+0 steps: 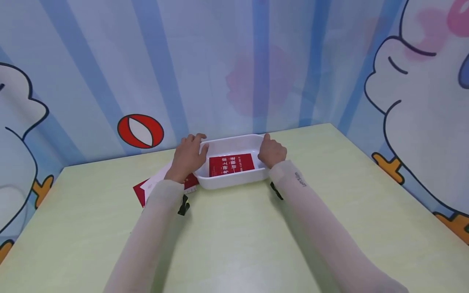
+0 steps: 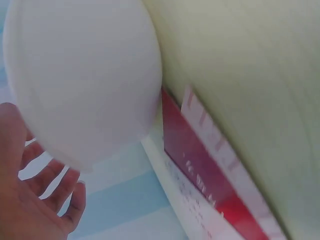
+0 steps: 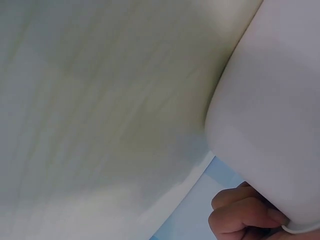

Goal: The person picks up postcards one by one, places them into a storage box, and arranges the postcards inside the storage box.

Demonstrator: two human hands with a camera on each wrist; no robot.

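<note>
A white tray (image 1: 236, 180) stands near the back edge of the surface (image 1: 234, 240), a red card (image 1: 231, 164) lying inside it (white characters on its face). The right hand (image 1: 272, 151) grips the right end with curled fingers; the left hand (image 1: 188, 156) has its fingers loosely spread at the left rim. Red and white cards (image 1: 156, 180) lie beside that end, before a striped blue backdrop (image 1: 209, 81)

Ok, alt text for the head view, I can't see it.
A person's right grip holds the right end of a white tray near the far edge of a pale table; the left grip is at the tray's left end. A red card lies in the tray, with red and white papers left of it and a cartoon-printed backdrop behind.
</note>
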